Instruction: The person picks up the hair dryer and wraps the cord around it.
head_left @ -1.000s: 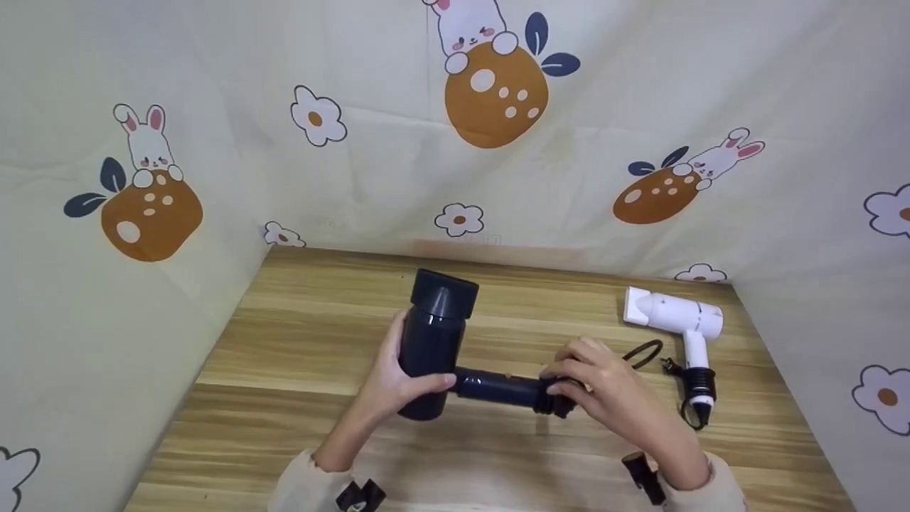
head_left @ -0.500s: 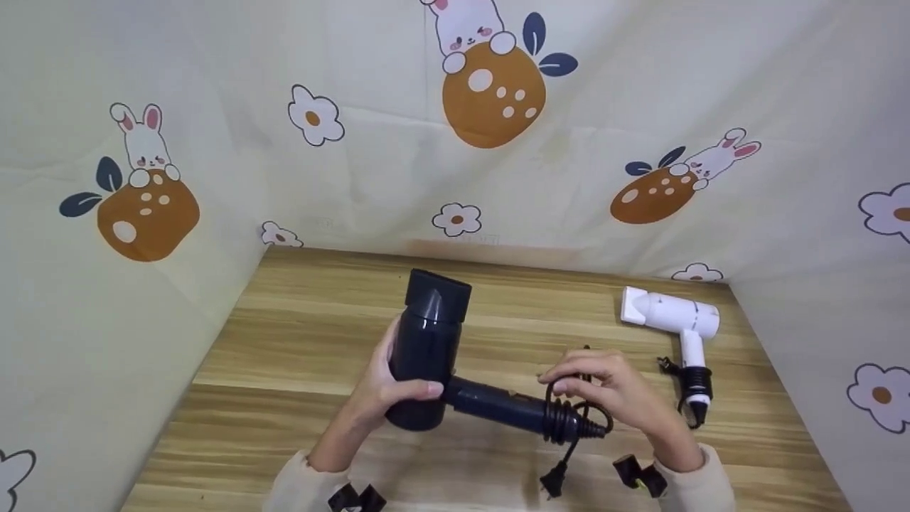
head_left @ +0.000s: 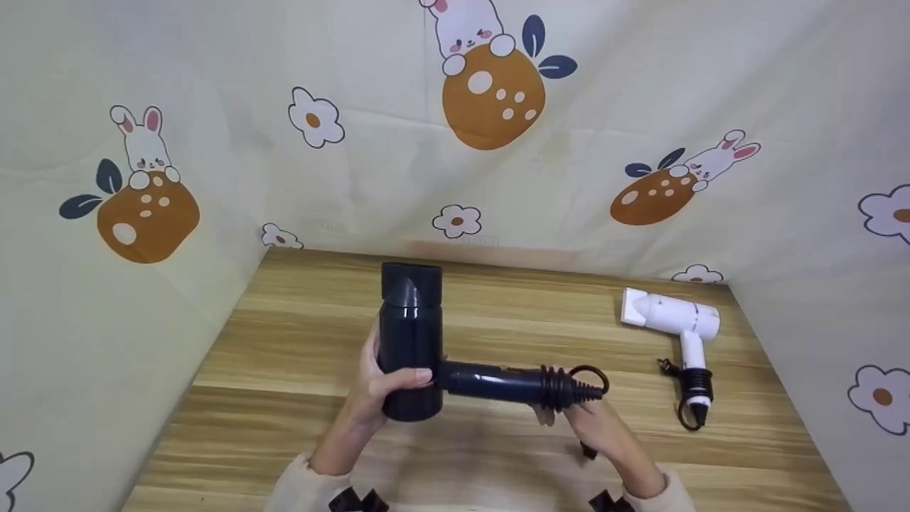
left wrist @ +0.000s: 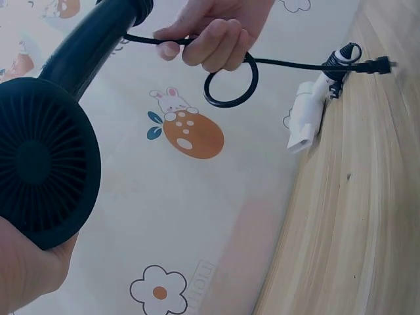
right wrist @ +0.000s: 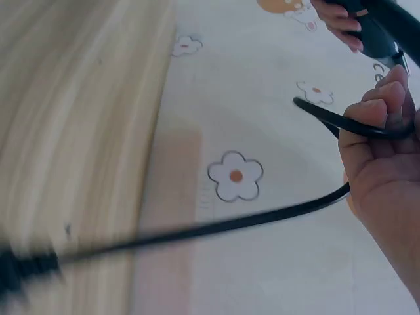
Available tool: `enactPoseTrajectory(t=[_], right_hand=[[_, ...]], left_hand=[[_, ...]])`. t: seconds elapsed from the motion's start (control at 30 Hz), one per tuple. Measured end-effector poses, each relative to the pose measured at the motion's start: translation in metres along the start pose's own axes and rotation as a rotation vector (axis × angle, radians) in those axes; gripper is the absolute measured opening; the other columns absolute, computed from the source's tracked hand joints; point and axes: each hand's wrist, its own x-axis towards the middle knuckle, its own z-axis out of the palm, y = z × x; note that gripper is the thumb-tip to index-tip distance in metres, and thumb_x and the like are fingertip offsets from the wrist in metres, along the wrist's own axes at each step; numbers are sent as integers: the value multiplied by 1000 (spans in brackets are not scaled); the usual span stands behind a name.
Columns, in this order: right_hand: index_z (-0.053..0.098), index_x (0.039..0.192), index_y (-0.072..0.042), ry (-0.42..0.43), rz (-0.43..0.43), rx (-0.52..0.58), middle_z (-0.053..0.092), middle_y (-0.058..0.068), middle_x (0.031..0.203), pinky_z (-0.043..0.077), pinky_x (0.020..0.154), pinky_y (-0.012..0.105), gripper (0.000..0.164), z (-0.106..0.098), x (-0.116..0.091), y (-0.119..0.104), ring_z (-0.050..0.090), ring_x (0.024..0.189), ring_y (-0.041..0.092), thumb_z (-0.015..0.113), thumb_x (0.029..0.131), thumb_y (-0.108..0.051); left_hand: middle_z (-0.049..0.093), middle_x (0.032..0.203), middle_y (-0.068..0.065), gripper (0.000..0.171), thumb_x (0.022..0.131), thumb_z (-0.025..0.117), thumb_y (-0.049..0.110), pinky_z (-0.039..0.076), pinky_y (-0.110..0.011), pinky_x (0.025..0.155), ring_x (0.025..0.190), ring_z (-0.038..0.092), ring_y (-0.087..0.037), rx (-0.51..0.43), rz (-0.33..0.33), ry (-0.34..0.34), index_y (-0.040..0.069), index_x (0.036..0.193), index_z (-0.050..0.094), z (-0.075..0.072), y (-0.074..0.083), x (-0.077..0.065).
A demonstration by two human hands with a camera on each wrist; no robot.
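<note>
A dark navy hair dryer (head_left: 412, 341) is held up above the table, its flat nozzle pointing away from me. My left hand (head_left: 377, 387) grips the barrel, thumb across the near side. The handle reaches right, with loops of black cord (head_left: 554, 389) wound round its end. Below that end is my right hand (head_left: 596, 423), partly hidden by the handle in the head view. In the left wrist view, its thumb and fingers pinch the cord. A loose length runs out from this hand to the plug (left wrist: 377, 65), which dangles free.
On the wood-grain table (head_left: 298, 355), a white hair dryer (head_left: 675, 313) lies at the right, black cord wrapped round its handle. A patterned cloth (head_left: 370, 178) with rabbits and flowers encloses the back and sides.
My right hand has moved from above the handle's end to below it, carrying the cord. The dark hair dryer has shifted slightly left, and its handle, tilted down midway, is nearly level.
</note>
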Motion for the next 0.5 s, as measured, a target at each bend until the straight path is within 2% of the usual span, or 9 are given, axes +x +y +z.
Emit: enactPoseTrajectory(t=[0.07, 0.17, 0.23, 0.33, 0.4, 0.5], right_hand=[[52, 96, 7, 3, -46, 77, 55, 13, 65, 47, 55, 26, 24, 9, 0, 3, 52, 56, 15, 29, 94, 13], [50, 96, 3, -11, -66, 90, 52, 16, 62, 46, 48, 27, 26, 21, 3, 0, 48, 52, 23, 26, 95, 13], [49, 102, -1, -19, -17, 12, 53, 11, 63, 46, 49, 24, 23, 27, 3, -5, 48, 53, 18, 28, 97, 7], [50, 105, -4, -81, 70, -211, 53, 0, 65, 47, 55, 21, 18, 35, 2, -16, 48, 56, 6, 32, 100, -5], [49, 111, -7, -127, 61, -325, 53, -6, 69, 49, 60, 21, 18, 39, -2, -18, 48, 61, -1, 35, 100, -10], [52, 107, -10, -140, 13, -488, 56, -8, 71, 49, 61, 20, 15, 43, -6, -21, 52, 65, -2, 41, 98, -10]], left_hand=[[57, 104, -13, 77, 62, 66, -6, 53, -42, 78, 86, 62, -28, 4, 11, 22, 14, 131, 37, 1, -1, 1], [57, 106, -12, 77, 63, 65, -7, 53, -41, 77, 87, 61, -27, 21, 20, 83, 14, 131, 38, 4, -2, 2], [57, 108, -10, 75, 64, 64, -7, 52, -39, 80, 89, 60, -25, 36, 21, 140, 14, 131, 38, 6, -2, 3], [56, 108, -7, 71, 67, 63, -6, 48, -34, 84, 93, 56, -22, 52, 17, 244, 13, 130, 38, 8, -2, 6], [56, 109, -5, 70, 69, 63, -5, 45, -32, 87, 95, 54, -21, 60, 21, 306, 14, 132, 38, 9, -1, 9], [55, 109, -5, 72, 70, 64, -5, 46, -32, 86, 95, 54, -20, 81, 25, 371, 16, 133, 37, 6, 0, 11]])
